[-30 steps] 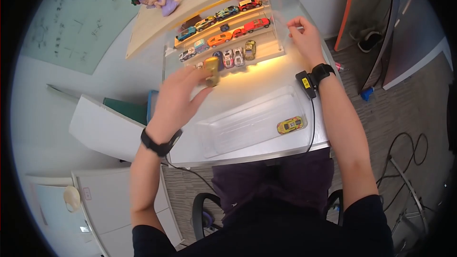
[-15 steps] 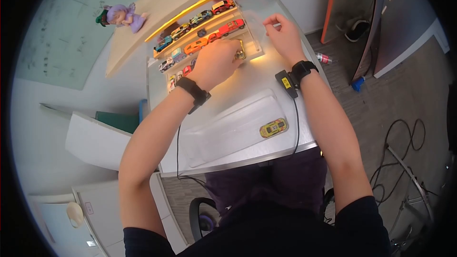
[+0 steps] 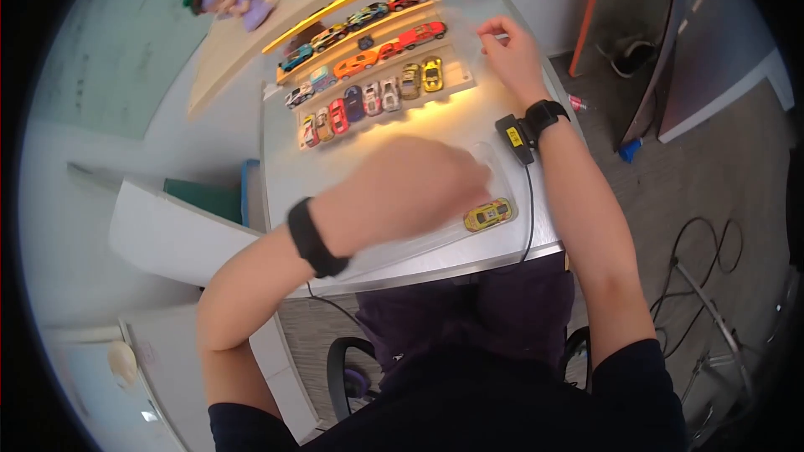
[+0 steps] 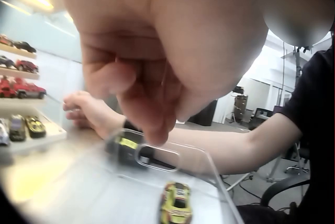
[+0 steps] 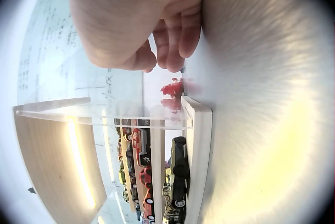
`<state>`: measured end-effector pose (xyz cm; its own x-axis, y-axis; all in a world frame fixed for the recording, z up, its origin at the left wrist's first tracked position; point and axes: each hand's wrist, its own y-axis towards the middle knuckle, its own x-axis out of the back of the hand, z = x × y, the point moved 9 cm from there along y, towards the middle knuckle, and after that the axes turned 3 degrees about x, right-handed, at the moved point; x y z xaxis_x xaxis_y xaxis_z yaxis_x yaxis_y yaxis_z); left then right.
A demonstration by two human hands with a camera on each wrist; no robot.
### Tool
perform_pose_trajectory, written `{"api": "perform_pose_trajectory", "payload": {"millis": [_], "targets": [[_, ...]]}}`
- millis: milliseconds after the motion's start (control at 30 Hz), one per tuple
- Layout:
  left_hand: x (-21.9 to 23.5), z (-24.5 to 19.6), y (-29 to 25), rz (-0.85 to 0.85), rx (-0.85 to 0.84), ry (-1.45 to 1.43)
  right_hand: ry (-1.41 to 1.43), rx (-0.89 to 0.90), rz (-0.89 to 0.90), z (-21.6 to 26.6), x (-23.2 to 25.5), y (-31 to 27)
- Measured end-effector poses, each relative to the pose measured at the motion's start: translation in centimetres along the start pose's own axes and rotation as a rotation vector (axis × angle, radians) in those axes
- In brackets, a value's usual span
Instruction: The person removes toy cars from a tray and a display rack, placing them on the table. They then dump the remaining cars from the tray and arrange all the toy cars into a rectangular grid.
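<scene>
My left hand point(image 3: 410, 188) hovers over the clear plastic tray point(image 4: 209, 164), fingers loosely bent and holding nothing. Just beyond its fingertips, a yellow toy car point(image 3: 488, 214) with red markings lies in the tray's right end. My right hand point(image 3: 512, 54) rests on the table to the right of the lit display rack point(image 3: 347, 4), its fingers loosely curled around nothing. Toy cars fill the rack's tiers. On the bottom tier they stand side by side, ending at the right with a bright yellow car point(image 3: 431, 74) beside a dull gold car point(image 3: 410, 81).
A purple figurine point(image 3: 239, 4) sits on the wooden board behind the rack. A camera box point(image 3: 514, 139) on the right wrist trails a cable over the table's right side. A white panel point(image 3: 180, 226) and a green folder point(image 3: 205, 201) stand at the left.
My left hand carried a gold-coloured toy car to the right end of the rack's bottom tier, let go, and came back over the tray. My right hand has stayed beside the rack.
</scene>
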<state>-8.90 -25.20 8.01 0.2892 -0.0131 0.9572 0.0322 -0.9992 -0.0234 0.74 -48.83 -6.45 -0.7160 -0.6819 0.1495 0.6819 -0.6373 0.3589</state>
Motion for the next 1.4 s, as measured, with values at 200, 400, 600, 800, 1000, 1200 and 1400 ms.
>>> {"api": "perform_pose_trajectory", "payload": {"millis": [200, 400, 600, 800, 1000, 1200, 1400], "targets": [[-6.3, -1.2, 1.1, 0.145, 0.011, 0.013, 0.085, -0.031, 0.024, 0.1, 0.1, 0.1], [-8.3, -0.8, 1.1, 0.092, 0.005, -0.021, 0.088, -0.033, 0.037, 0.8, 0.2, 0.1], [-7.7, -0.6, 0.2, 0.185, 0.022, -0.069, 0.095, -0.043, 0.038, 0.6, 0.2, 0.2], [-0.9, -1.3, -1.9, -0.027, 0.059, -0.139, 0.093, -0.061, 0.04, 0.6, 0.3, 0.0], [5.1, 6.5, -11.8, -0.383, 0.39, -0.261, 0.07, -0.034, 0.033, 0.1, 0.2, 0.3], [-1.3, 14.2, -22.0, -0.471, 0.803, -0.326, 0.086, -0.024, 0.03, -0.4, 0.0, 0.2], [-5.1, 17.1, -26.0, -0.588, 0.981, -0.322, 0.034, -0.047, 0.029, 0.2, 0.4, -0.4]]}}
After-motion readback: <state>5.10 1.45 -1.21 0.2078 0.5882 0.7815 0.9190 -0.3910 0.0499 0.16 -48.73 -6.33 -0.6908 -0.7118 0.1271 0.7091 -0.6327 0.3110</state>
